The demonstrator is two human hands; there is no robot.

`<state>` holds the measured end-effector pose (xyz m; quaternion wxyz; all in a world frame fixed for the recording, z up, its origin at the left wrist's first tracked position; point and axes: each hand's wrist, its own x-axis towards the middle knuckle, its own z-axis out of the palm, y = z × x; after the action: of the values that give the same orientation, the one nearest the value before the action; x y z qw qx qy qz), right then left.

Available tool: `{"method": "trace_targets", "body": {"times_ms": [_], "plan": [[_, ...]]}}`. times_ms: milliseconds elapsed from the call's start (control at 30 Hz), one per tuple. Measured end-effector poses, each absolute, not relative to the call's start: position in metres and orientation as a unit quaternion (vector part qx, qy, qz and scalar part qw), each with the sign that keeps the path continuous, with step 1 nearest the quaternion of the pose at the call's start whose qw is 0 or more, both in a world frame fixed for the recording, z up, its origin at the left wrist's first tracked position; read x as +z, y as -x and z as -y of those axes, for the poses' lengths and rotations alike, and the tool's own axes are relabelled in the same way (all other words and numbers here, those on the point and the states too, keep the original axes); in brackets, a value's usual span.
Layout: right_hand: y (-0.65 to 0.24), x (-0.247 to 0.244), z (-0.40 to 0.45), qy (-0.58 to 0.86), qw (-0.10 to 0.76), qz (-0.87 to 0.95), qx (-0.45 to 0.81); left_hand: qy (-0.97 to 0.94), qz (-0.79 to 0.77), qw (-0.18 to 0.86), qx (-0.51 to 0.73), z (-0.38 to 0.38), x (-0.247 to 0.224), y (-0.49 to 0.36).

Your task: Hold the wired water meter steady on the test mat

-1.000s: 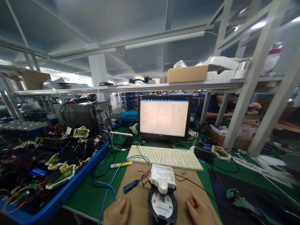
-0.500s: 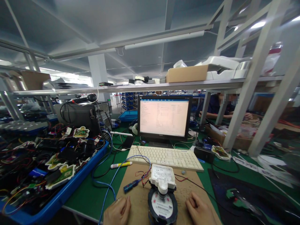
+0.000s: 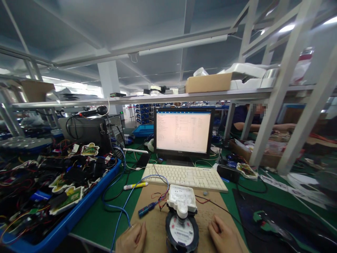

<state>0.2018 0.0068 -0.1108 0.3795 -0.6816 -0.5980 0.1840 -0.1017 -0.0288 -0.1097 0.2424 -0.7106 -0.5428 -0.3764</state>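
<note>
A round water meter [image 3: 182,230] stands on a cardboard sheet [image 3: 158,225] just in front of the keyboard [image 3: 185,176]. The left hand [image 3: 131,239] and right hand [image 3: 223,236] rest loosely curled on the sheet either side of the meter, holding nothing. A blue cable [image 3: 123,207] trails left of it across the green surface [image 3: 100,221].

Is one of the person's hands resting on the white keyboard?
No, the left hand and right hand rest on the brown cardboard sheet beside the round water meter, apart from the white keyboard.
</note>
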Motion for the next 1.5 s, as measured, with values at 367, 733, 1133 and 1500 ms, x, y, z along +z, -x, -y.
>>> {"method": "trace_targets", "body": {"times_ms": [367,733,1133,1500], "plan": [[-0.202,-0.113,-0.007,0.675,0.385,0.604,0.176,0.719,0.539,0.244,-0.366,0.027,-0.112,0.104],[-0.204,-0.116,-0.008,0.665,0.399,0.611,0.160,0.718,0.539,0.240,-0.369,0.028,-0.112,0.104],[-0.203,-0.118,-0.008,0.661,0.407,0.610,0.159,0.716,0.540,0.238,-0.372,0.029,-0.110,0.103],[-0.201,-0.116,-0.007,0.658,0.420,0.605,0.156,0.704,0.551,0.224,-0.389,0.028,-0.100,0.098]]}}
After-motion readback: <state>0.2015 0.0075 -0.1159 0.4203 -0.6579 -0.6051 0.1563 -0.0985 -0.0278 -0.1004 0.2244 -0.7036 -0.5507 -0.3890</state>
